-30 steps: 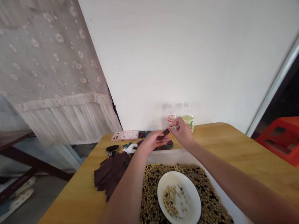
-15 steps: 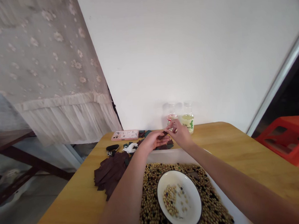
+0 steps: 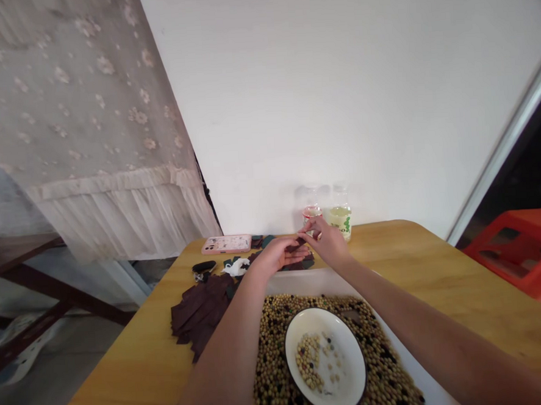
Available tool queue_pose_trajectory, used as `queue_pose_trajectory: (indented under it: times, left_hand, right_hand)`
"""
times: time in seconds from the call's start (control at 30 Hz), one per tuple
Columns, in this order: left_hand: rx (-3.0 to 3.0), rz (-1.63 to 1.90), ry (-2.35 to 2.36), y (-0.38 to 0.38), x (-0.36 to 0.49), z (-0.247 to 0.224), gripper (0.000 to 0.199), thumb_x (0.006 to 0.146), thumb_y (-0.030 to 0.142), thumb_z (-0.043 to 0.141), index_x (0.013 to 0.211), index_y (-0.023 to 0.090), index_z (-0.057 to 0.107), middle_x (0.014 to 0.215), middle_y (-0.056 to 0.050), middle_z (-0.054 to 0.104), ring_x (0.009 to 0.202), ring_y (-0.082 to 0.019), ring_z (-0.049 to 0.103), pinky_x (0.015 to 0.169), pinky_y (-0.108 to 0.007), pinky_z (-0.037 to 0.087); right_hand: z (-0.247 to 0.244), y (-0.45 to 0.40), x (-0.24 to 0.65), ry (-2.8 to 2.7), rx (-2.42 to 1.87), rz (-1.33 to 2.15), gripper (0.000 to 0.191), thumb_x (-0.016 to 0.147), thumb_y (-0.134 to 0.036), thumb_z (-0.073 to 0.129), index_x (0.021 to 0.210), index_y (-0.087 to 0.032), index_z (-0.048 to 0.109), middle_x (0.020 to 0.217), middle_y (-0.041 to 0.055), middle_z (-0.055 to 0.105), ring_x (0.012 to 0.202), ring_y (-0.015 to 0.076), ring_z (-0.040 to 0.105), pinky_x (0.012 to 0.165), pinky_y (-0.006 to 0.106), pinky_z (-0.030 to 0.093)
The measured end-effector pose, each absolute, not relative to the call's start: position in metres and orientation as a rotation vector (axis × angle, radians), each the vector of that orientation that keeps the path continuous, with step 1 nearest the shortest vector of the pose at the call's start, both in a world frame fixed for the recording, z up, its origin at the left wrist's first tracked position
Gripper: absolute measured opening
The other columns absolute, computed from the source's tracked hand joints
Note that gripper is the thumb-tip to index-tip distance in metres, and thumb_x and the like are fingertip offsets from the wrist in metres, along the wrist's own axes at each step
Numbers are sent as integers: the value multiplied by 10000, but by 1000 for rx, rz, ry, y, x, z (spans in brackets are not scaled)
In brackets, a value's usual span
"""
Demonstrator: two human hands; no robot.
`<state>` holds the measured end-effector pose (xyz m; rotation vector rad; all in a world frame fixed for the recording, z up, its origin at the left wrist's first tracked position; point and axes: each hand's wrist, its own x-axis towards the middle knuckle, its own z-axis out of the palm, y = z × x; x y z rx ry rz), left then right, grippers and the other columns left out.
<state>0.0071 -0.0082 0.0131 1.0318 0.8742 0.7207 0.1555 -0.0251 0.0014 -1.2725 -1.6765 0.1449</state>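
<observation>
Just beyond the far edge of a white tray [image 3: 298,280], the left hand [image 3: 278,255] lies open, palm up, its fingers under a dark brown strip [image 3: 297,245]. The right hand [image 3: 328,240] is curled nearly closed, thumb and forefinger pinching that strip above the tray. On the tray sits a heap of mixed beans [image 3: 274,373], with a white bowl [image 3: 351,362] holding a few beans. Left of the tray, a pile of dark brown strips [image 3: 199,311] lies on the wooden bench [image 3: 125,370]. Past the tray's far edge stand two plastic bottles [image 3: 340,222], and a phone in a pink case [image 3: 226,244] lies flat.
</observation>
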Motion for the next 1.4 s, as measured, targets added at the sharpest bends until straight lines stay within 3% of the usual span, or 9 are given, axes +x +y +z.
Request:
queue_pose_trajectory:
  times: [0.37,0.87,1.03,1.27,1.4]
  left_hand:
    - [1026,740,862,-7,7,12,218,715,89,458,875,114,605,683,-60,679,640,-147,650,647,-249,509]
    - [1010,757,861,-8,7,13,189,730,85,470,854,125,608,671,-54,675,640,-146,649,670,-259,508]
    - [1000,754,875,-8,8,14,201,727,89,463,862,121,607,690,-59,682,648,-148,652,638,-248,511]
    - [1009,750,856,-9,7,14,180,733,93,471,841,123,612,707,-64,686,709,-158,655,676,-252,509]
    - [1010,743,869,-9,7,15,199,729,90,478,869,123,614,722,-65,688,705,-156,655,676,-249,509]
  right_hand:
    - [3,-25,153,-1626,-1283,159,242,707,-333,557,896,-229,448,752,-9,658,499,126,524,526,255,406]
    - [7,-29,150,-1651,-1378,80,187,711,-371,532,778,-220,445,540,-45,532,444,124,461,465,226,307]
    - [8,-28,154,-1592,-1351,95,200,712,-343,538,832,-221,434,616,-41,573,444,110,449,470,222,318]
    - [5,-28,152,-1663,-1355,93,186,714,-376,537,754,-225,437,520,-52,503,459,128,461,470,226,310]
    - [8,-28,154,-1623,-1316,104,170,729,-357,519,779,-225,425,594,-41,563,438,112,441,465,222,313]
